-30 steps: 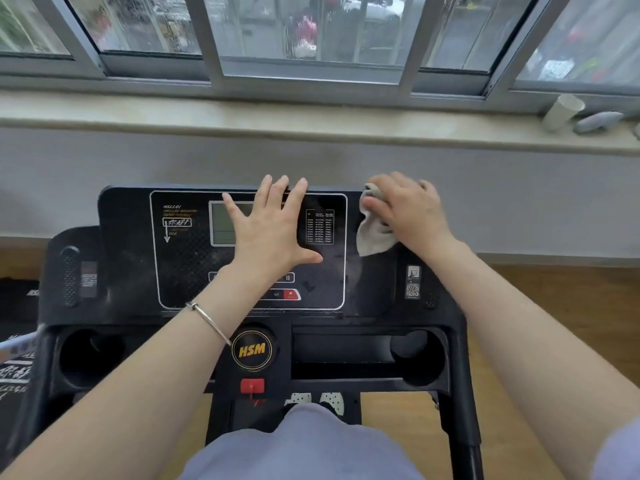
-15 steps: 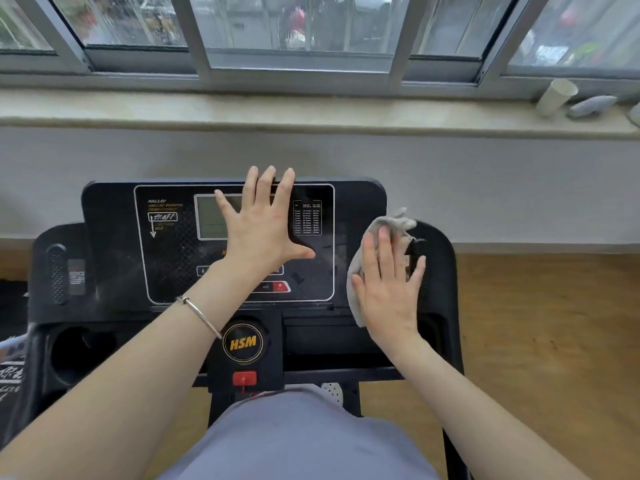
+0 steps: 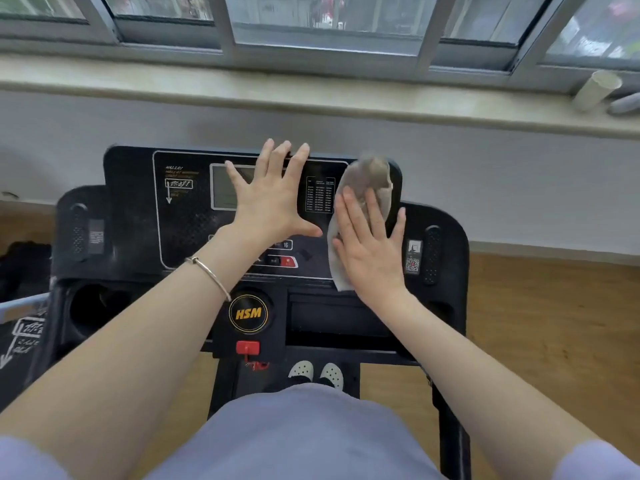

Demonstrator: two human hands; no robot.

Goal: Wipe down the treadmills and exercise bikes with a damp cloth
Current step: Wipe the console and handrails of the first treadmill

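A black treadmill console [image 3: 138, 216] with a grey display and an HSM badge [image 3: 248, 313] fills the middle of the view. My left hand [image 3: 273, 206] lies flat on the panel over the display, fingers spread and straight. A beige cloth [image 3: 369, 178] is spread on the right part of the panel. My right hand [image 3: 369, 247] presses flat on the cloth with straight fingers; the cloth shows above the fingertips and along the hand's left side.
A stone window sill [image 3: 311, 95] runs behind the console, with a white cup [image 3: 594, 90] lying at its far right. Cup holders [image 3: 93, 310] sit low on the console. Wooden floor [image 3: 547, 334] lies to the right. Another machine's edge [image 3: 20, 334] shows at left.
My right hand went from gripping the cloth at the panel's top right to lying flat on it, slid down, then back up and left. The left hand stays on the display.
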